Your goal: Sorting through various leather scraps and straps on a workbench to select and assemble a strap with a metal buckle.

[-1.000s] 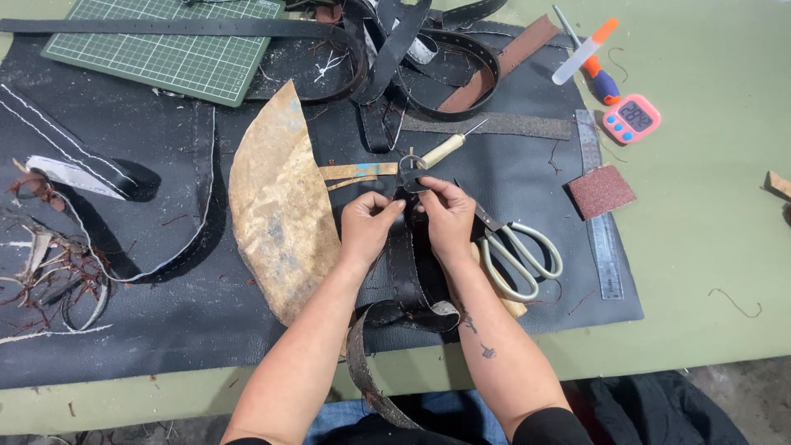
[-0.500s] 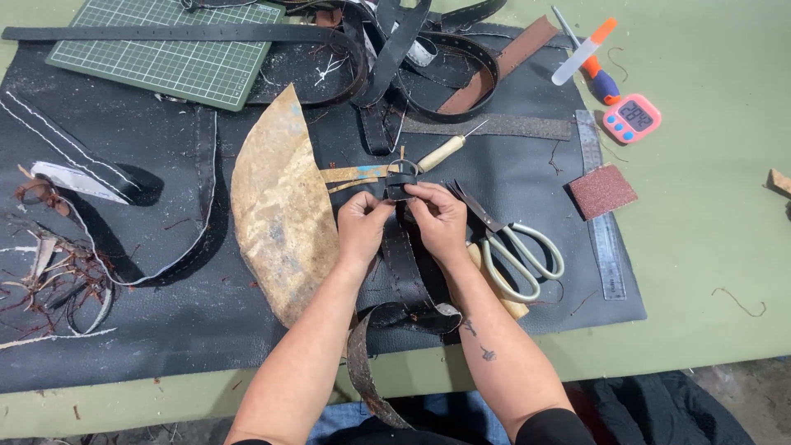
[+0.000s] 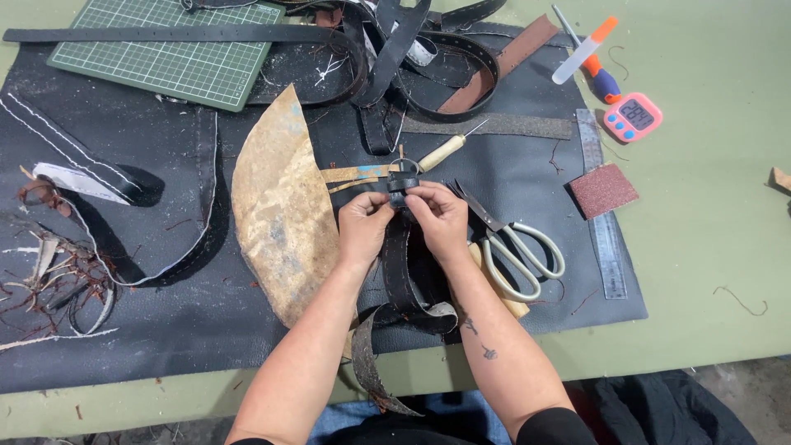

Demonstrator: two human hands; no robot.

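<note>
Black strap [image 3: 401,264] runs from the table edge up between both hands; left hand [image 3: 365,227] and right hand [image 3: 442,218] pinch its buckle end [image 3: 400,181]. Since a second ago the hands barely shifted, still fiddling. Scissors [image 3: 515,247] beside, awl [image 3: 441,152] beyond, cutting mat [image 3: 169,53] farthest.

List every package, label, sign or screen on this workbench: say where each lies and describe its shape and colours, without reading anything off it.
Digital timer: upper right on the green table, beside the dark mat; small rounded pink case, pale screen with dark digits, blue buttons below.
Steel ruler: right edge of the mat; long grey strip with printed scale marks.
No packages or signs.
</note>
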